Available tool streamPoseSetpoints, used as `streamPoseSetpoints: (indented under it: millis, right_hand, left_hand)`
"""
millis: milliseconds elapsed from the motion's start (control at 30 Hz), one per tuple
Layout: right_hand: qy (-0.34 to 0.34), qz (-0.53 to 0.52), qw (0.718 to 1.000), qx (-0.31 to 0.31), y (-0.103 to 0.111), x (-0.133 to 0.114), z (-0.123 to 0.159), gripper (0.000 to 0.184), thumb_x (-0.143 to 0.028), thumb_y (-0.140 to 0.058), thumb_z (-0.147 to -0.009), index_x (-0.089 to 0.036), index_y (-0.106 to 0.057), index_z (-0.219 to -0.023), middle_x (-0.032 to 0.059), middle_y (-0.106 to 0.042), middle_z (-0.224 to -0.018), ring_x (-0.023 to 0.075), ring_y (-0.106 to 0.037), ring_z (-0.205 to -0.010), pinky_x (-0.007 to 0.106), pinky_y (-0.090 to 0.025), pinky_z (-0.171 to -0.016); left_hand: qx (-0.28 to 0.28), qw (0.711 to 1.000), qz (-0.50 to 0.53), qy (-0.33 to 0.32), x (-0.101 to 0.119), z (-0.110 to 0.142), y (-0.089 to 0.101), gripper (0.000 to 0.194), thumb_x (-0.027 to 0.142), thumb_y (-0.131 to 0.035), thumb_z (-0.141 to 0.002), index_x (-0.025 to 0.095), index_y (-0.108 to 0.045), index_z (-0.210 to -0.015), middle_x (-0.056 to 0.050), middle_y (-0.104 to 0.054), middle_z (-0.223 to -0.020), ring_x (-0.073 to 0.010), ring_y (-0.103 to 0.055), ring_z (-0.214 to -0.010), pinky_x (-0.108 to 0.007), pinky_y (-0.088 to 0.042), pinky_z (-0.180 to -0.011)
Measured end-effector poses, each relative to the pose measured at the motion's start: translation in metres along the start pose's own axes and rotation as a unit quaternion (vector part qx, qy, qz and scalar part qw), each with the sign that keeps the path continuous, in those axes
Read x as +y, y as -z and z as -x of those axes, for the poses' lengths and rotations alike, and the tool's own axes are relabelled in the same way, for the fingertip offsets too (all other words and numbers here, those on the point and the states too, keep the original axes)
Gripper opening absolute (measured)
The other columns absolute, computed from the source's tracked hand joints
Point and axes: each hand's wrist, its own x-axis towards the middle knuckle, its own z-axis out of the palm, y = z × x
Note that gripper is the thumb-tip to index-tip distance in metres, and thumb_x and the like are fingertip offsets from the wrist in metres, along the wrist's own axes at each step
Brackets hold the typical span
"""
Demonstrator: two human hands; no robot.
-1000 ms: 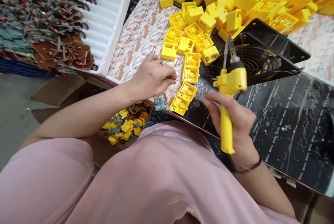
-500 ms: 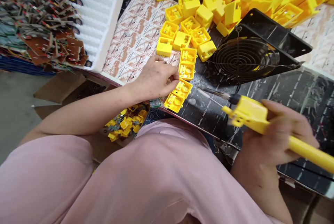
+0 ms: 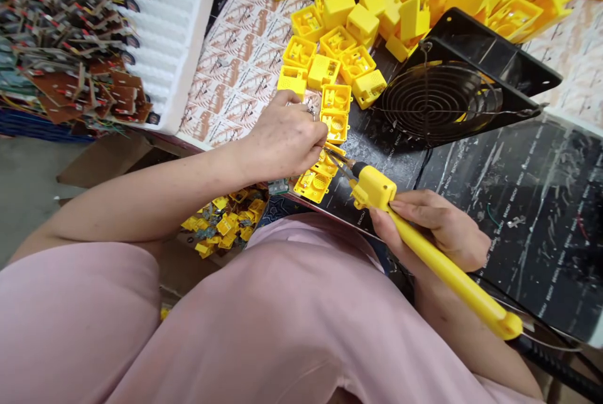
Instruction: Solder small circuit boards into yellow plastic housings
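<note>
My right hand (image 3: 438, 228) grips a yellow soldering iron (image 3: 374, 185) with a thin solder-feed tube beside its tip. The tip reaches over an open yellow plastic case (image 3: 313, 186) near the table's front edge, right by my left fingertips. My left hand (image 3: 287, 140) is closed in a pinch over the far end of that case; whatever is between the fingers is hidden. Just beyond lies a second open yellow case (image 3: 335, 99) with small metal contacts inside. Whether the tip touches metal in the case is too small to tell.
A black fan (image 3: 438, 96) with a wire guard stands right of the cases. Many yellow cases (image 3: 362, 24) are heaped at the back. On the left, a white foam tray (image 3: 186, 46) sits by piled circuit boards (image 3: 70, 33). Below the edge is a box of yellow parts (image 3: 228, 225).
My right hand has brought the soldering iron left, from over the black mat to the near case by my left fingers. My left hand stays pinched at the case.
</note>
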Motion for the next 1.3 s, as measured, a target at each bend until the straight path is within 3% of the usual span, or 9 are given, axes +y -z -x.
streamPoseSetpoints:
  millis: [100,200,333,500,667,833,1000,1167,1300]
  right_hand:
    - [0.037,0.008,0.998,0.051,0.004,-0.003,-0.004,0.030,-0.014,-0.085,-0.080,-0.029,-0.066,-0.098,-0.0044,-0.073,-0.077,0.0168,-0.072,-0.064,0.027,-0.058,-0.052]
    - [0.024,0.004,0.999,0.046,0.011,-0.003,-0.004,0.028,-0.014,-0.084,-0.081,-0.029,-0.066,-0.096,-0.0035,-0.075,-0.080,0.0161,-0.072,-0.065,0.027,-0.056,-0.051]
    - [-0.016,-0.013,0.995,0.094,0.017,-0.003,0.000,0.032,-0.013,-0.086,-0.078,-0.031,-0.071,-0.099,-0.0045,-0.075,-0.082,0.0169,-0.070,-0.064,0.030,-0.054,-0.051]
    - [-0.052,-0.020,0.993,0.107,0.015,-0.005,0.006,0.046,-0.014,-0.084,-0.082,-0.034,-0.071,-0.121,-0.0044,-0.076,-0.086,0.0173,-0.070,-0.067,0.033,-0.055,-0.056]
    - [-0.066,0.010,0.993,0.094,0.017,0.000,0.011,0.064,-0.021,-0.083,-0.085,-0.039,-0.061,-0.142,-0.0001,-0.079,-0.108,0.0204,-0.074,-0.070,0.035,-0.056,-0.054]
    - [-0.077,0.000,0.993,0.085,0.017,-0.006,0.011,0.053,-0.021,-0.081,-0.087,-0.038,-0.065,-0.135,0.0000,-0.078,-0.092,0.0219,-0.072,-0.066,0.037,-0.057,-0.054]
    - [-0.050,-0.036,0.998,0.034,0.020,-0.005,0.007,0.046,-0.016,-0.082,-0.083,-0.039,-0.070,-0.122,-0.0034,-0.075,-0.077,0.0212,-0.069,-0.062,0.035,-0.054,-0.049]
    - [-0.001,-0.014,1.000,0.007,0.024,0.001,0.003,0.063,-0.023,-0.079,-0.087,-0.036,-0.058,-0.145,-0.0010,-0.081,-0.092,0.0222,-0.075,-0.065,0.034,-0.061,-0.052]
    - [0.003,-0.019,1.000,-0.003,0.024,-0.003,-0.002,0.040,-0.018,-0.081,-0.086,-0.032,-0.068,-0.120,-0.0021,-0.078,-0.081,0.0190,-0.074,-0.065,0.030,-0.062,-0.052]
  left_hand:
    - [-0.018,1.000,-0.009,0.004,0.001,-0.002,0.004,0.032,0.028,-0.047,-0.087,0.022,-0.078,-0.082,-0.005,-0.071,-0.073,-0.0250,-0.068,-0.083,-0.052,-0.044,-0.106]
    - [-0.029,0.999,0.000,0.016,0.001,-0.003,0.005,0.031,0.030,-0.048,-0.087,0.023,-0.078,-0.080,-0.004,-0.070,-0.071,-0.0255,-0.069,-0.085,-0.053,-0.042,-0.106]
    - [-0.023,1.000,-0.005,0.011,0.000,-0.004,0.003,0.030,0.030,-0.048,-0.087,0.025,-0.077,-0.080,-0.003,-0.070,-0.069,-0.0256,-0.069,-0.088,-0.051,-0.042,-0.106]
    - [-0.051,0.998,-0.043,0.016,0.006,-0.005,0.011,0.033,0.028,-0.045,-0.091,0.022,-0.076,-0.080,-0.006,-0.073,-0.076,-0.0260,-0.070,-0.087,-0.053,-0.043,-0.107]
    - [-0.090,0.991,-0.098,-0.002,0.006,0.005,0.018,0.036,0.021,-0.042,-0.096,0.023,-0.077,-0.088,-0.005,-0.079,-0.090,-0.0274,-0.071,-0.097,-0.054,-0.044,-0.110]
    - [0.024,0.998,0.046,0.027,-0.010,0.017,0.002,0.028,0.033,-0.050,-0.096,0.029,-0.078,-0.092,0.001,-0.080,-0.086,-0.0216,-0.071,-0.096,-0.051,-0.040,-0.118]
    - [-0.029,0.993,0.110,0.015,-0.016,0.018,0.000,0.023,0.034,-0.056,-0.091,0.029,-0.078,-0.087,0.003,-0.079,-0.083,-0.0197,-0.070,-0.089,-0.054,-0.031,-0.123]
    - [-0.043,0.995,0.090,0.020,-0.011,0.015,0.003,0.022,0.032,-0.055,-0.089,0.028,-0.076,-0.085,0.003,-0.078,-0.082,-0.0196,-0.068,-0.088,-0.054,-0.032,-0.120]
    - [-0.055,0.997,0.057,0.010,-0.005,0.011,0.006,0.022,0.029,-0.053,-0.086,0.026,-0.074,-0.080,0.002,-0.076,-0.079,-0.0195,-0.066,-0.084,-0.051,-0.038,-0.113]
